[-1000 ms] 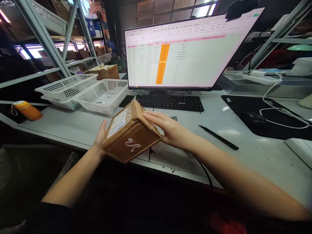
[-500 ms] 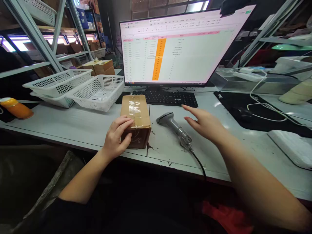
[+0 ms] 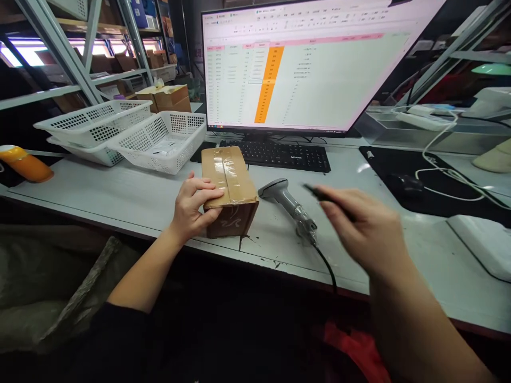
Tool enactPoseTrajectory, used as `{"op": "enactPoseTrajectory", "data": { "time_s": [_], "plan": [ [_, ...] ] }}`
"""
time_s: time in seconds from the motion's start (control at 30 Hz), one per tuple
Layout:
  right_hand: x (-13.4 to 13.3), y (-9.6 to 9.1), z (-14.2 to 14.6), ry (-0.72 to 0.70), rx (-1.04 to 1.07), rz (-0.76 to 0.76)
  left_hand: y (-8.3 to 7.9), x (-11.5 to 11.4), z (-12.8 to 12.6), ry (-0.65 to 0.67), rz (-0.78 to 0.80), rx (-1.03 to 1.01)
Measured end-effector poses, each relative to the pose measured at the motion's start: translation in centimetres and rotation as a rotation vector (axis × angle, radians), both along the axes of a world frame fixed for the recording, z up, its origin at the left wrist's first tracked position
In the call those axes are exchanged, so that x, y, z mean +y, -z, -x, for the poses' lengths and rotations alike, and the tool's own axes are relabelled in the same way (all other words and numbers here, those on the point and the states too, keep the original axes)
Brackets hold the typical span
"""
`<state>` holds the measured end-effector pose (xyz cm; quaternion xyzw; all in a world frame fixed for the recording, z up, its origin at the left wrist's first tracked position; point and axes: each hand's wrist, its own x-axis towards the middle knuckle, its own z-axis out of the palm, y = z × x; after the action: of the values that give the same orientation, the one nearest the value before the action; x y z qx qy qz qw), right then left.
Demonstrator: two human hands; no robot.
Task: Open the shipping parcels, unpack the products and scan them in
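A taped cardboard box (image 3: pixel 229 175) stands near the table's front edge. My left hand (image 3: pixel 195 205) grips its near left side, fingers on the top and thumb against the front face. Right of the box lies a grey barcode scanner (image 3: pixel 289 205), its handle wrapped in clear plastic and its cable hanging over the edge. My right hand (image 3: pixel 365 226) is raised to the right of the scanner, closed around a slim black pen-like object (image 3: pixel 315 192). Motion blurs this object's tip, and the fingers hide the rest.
Behind the box are a black keyboard (image 3: pixel 285 155) and a large monitor (image 3: pixel 319 74) showing a spreadsheet. White plastic baskets (image 3: pixel 159 143) stand at the left, near an orange bottle (image 3: pixel 26 164). At the right lie a black mat (image 3: pixel 383 181) with a mouse (image 3: pixel 409 183) and loose white cable.
My right hand has drawn back toward me from near the keyboard, and the slim black object now shows in it. Under my left hand the box has turned slightly. The view has shifted a little.
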<state>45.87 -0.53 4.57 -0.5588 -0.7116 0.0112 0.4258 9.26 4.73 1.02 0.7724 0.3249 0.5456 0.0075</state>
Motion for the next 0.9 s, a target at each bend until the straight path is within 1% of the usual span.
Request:
{"op": "enactPoseTrajectory", "data": {
  "time_s": [0.03, 0.1, 0.17, 0.23, 0.3, 0.33, 0.4, 0.63, 0.73, 0.87, 0.9],
  "plan": [
    [-1.3, -0.8, 2.2, -0.081, -0.016, 0.001, -0.2, 0.1, -0.2, -0.015, -0.006, 0.022],
    [-3.3, -1.4, 6.0, -0.181, -0.055, -0.008, -0.4, 0.3, -0.9, -0.015, -0.060, 0.030],
    [-4.3, -0.8, 8.5, -0.233, -0.121, -0.071, -0.4, 0.4, -1.8, 0.022, -0.148, -0.005],
    [-4.6, 0.3, 9.7, -0.226, -0.206, -0.241, -0.3, 0.3, -2.6, 0.067, -0.226, -0.053],
    [-4.6, 1.3, 10.2, -0.172, -0.281, -0.441, -0.2, 0.1, -3.2, 0.093, -0.263, -0.074],
    [-4.6, 1.7, 10.4, -0.143, -0.305, -0.516, -0.2, 0.0, -3.4, 0.098, -0.272, -0.074],
    [-4.7, 2.0, 10.7, -0.097, -0.324, -0.586, -0.1, -0.2, -3.7, 0.101, -0.289, -0.068],
    [-5.2, 1.7, 12.1, -0.031, -0.317, -0.582, 0.2, -0.6, -4.7, 0.066, -0.309, -0.136],
    [-5.4, 1.6, 11.3, 0.002, -0.299, -0.557, 0.3, -0.9, -5.0, 0.083, -0.314, -0.144],
    [-5.6, 1.9, 9.5, 0.145, -0.233, -0.537, 0.4, -1.4, -5.3, 0.081, -0.320, -0.166],
    [-5.8, 2.0, 9.3, 0.163, -0.226, -0.534, 0.4, -1.4, -5.4, 0.079, -0.318, -0.164]
  ]
}}
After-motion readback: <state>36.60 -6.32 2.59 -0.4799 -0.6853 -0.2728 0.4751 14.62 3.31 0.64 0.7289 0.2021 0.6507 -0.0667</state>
